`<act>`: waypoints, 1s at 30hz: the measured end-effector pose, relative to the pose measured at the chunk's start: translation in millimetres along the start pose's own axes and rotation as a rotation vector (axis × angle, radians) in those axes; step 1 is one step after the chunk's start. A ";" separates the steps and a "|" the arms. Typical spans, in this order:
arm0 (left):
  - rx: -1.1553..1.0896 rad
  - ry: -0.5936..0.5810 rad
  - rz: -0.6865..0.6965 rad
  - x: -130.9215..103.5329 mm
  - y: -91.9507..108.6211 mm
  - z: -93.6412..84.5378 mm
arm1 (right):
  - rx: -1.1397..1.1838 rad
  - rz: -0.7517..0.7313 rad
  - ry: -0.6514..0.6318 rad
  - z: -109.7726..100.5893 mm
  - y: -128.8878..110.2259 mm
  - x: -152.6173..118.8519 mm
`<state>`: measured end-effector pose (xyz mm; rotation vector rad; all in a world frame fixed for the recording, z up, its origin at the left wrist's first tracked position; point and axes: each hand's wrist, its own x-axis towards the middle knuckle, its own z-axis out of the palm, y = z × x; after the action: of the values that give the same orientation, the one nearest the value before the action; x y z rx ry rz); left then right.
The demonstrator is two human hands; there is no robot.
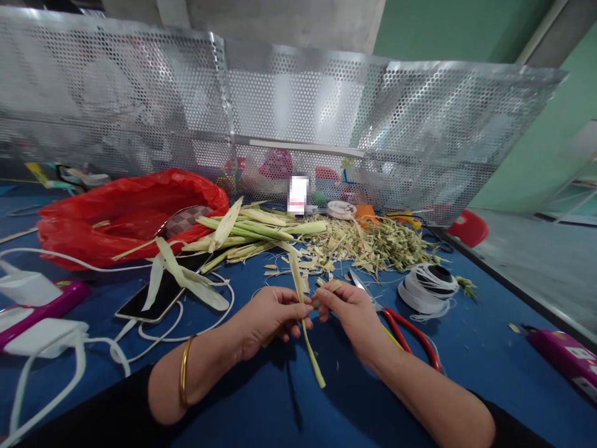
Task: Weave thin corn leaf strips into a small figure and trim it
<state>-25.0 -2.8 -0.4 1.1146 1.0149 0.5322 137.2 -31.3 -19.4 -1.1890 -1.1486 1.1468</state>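
Over the blue worktop (354, 398), fingers of the left hand (275, 314) pinch a pale husk strip (303, 314) beside the right hand's (349, 314) closed fingers. A perforated metal screen (298, 99) lines the far edge, green wall (433, 31) beyond; the worktop's right edge drops toward grey floor (527, 255). Labels on the purple device (564, 358) are unreadable.

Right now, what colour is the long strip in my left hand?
The long strip is pale yellow-green; the head view shows it.
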 end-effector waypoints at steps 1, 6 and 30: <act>0.017 -0.001 -0.009 0.4 -0.7 0.2 | -0.015 -0.016 0.016 -0.2 0.1 -0.4; 0.055 -0.020 -0.056 0.2 -2.1 1.1 | -0.275 -0.147 0.042 -8.7 0.4 5.7; 0.026 -0.099 0.023 -5.2 1.1 6.9 | -0.727 -0.650 0.146 -10.5 0.1 2.4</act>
<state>-21.3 -9.8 3.3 1.1651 0.9265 0.4789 147.8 -29.6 -19.7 -1.2425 -1.7337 0.1314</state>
